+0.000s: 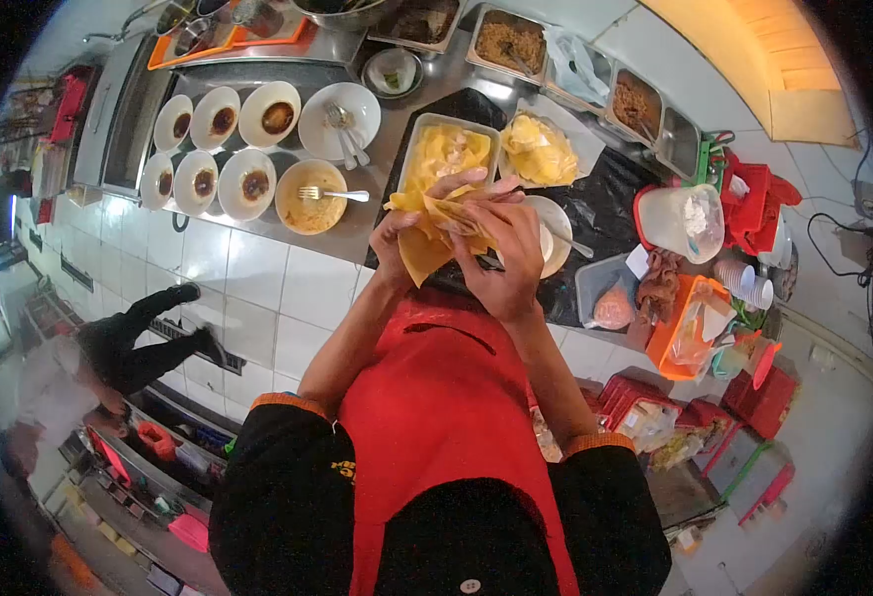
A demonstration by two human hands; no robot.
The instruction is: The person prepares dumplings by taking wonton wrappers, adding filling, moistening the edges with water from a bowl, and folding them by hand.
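Note:
Both hands meet over the counter's front edge, around a thin yellow wrapper sheet (424,250) that is partly folded. My left hand (396,243) grips its left side, fingers curled. My right hand (506,243) pinches the upper folds from the right. Just beyond them is a rectangular tray (412,149) with yellow wrappers and pale pieces in it. To its right, more yellow wrappers (538,149) are piled on a white sheet. A white bowl (555,221) with a spoon stands partly behind my right hand.
Several white bowls (277,114) with dark sauce stand at the left, near a yellowish bowl (307,219) with a fork. Metal trays of brown filling (511,45) line the back. A white tub (680,223) and orange basket (673,343) are right. Another person (88,363) is at far left.

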